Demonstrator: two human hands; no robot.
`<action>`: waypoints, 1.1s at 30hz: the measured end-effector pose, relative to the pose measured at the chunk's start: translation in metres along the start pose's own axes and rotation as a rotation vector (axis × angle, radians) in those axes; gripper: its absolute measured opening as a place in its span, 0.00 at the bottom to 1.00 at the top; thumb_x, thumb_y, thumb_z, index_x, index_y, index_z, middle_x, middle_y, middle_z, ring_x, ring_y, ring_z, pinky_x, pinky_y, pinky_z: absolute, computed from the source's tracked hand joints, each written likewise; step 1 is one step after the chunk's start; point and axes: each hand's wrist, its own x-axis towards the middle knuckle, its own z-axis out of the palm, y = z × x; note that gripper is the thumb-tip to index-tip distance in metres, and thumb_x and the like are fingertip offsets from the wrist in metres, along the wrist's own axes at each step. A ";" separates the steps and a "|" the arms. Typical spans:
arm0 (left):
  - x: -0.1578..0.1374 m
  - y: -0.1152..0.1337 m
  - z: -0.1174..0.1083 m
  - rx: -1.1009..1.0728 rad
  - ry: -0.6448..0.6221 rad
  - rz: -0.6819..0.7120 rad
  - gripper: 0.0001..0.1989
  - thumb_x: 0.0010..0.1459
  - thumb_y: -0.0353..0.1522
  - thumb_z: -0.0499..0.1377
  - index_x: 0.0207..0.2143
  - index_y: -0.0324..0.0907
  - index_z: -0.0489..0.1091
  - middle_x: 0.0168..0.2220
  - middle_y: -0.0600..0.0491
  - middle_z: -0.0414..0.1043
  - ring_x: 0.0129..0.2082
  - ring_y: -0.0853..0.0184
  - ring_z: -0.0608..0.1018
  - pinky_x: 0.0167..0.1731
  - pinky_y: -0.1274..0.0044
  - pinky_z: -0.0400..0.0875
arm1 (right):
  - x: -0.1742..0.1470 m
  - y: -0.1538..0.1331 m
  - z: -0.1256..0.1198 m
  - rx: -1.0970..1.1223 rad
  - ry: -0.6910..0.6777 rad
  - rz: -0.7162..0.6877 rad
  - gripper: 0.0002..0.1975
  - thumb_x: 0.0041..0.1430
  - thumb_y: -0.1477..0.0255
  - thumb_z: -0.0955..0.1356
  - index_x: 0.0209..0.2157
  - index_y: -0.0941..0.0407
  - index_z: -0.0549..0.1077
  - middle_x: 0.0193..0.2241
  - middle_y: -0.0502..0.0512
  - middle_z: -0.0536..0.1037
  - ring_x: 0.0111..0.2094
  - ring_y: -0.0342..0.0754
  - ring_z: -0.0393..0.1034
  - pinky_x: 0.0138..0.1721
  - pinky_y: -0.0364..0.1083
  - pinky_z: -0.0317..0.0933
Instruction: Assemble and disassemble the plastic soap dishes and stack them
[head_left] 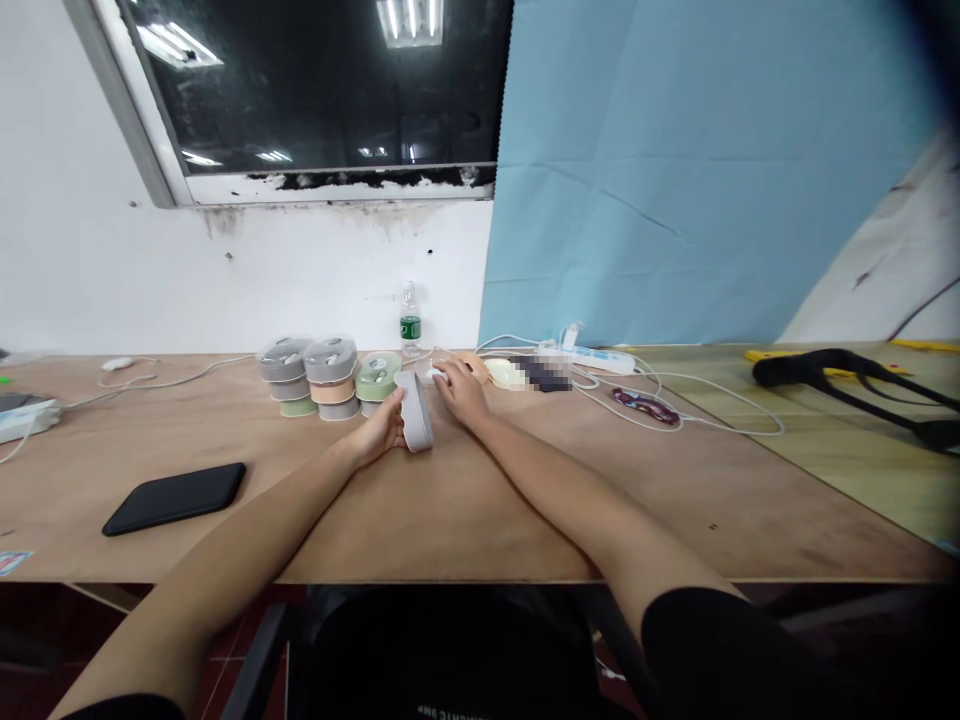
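Note:
My left hand (384,428) grips a light grey oval container (417,412), turned on its side with its rim facing left. Just beyond it, my right hand (461,388) is at the back of the table, fingers bent down around a small white and clear item (432,372) that they partly cover. Left of my hands stand oval containers with clear lids: a left stack (285,372), a middle stack (331,378) with an orange layer, and a green-topped stack (379,375). An orange piece (474,364) and a pale yellow piece (507,374) lie right of my right hand.
A black phone-like slab (176,497) lies at the left on the wooden table (450,520). At the back are a bottle (409,320) with a green label and a white power strip (600,358). White cables surround a dark red bundle (645,405). Black straps (840,375) lie right.

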 end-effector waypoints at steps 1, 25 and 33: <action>0.000 0.000 0.000 0.003 -0.002 0.006 0.34 0.57 0.56 0.48 0.56 0.42 0.63 0.45 0.44 0.74 0.43 0.57 0.77 0.42 0.66 0.70 | -0.006 -0.006 -0.007 0.049 0.008 -0.037 0.17 0.65 0.65 0.59 0.50 0.57 0.69 0.45 0.60 0.72 0.43 0.50 0.67 0.47 0.49 0.62; -0.002 0.007 -0.003 -0.092 0.110 0.192 0.32 0.57 0.53 0.50 0.55 0.41 0.62 0.53 0.41 0.68 0.48 0.51 0.74 0.44 0.62 0.69 | -0.029 -0.024 -0.033 0.035 -0.067 -0.010 0.28 0.62 0.64 0.57 0.61 0.60 0.56 0.35 0.56 0.76 0.30 0.47 0.69 0.34 0.45 0.64; -0.001 0.005 -0.006 -0.102 0.132 0.209 0.31 0.58 0.51 0.51 0.56 0.42 0.61 0.52 0.43 0.69 0.48 0.53 0.75 0.44 0.63 0.70 | -0.021 0.005 -0.041 -0.156 -0.214 -0.194 0.24 0.57 0.74 0.60 0.55 0.53 0.69 0.43 0.58 0.77 0.44 0.51 0.70 0.50 0.51 0.61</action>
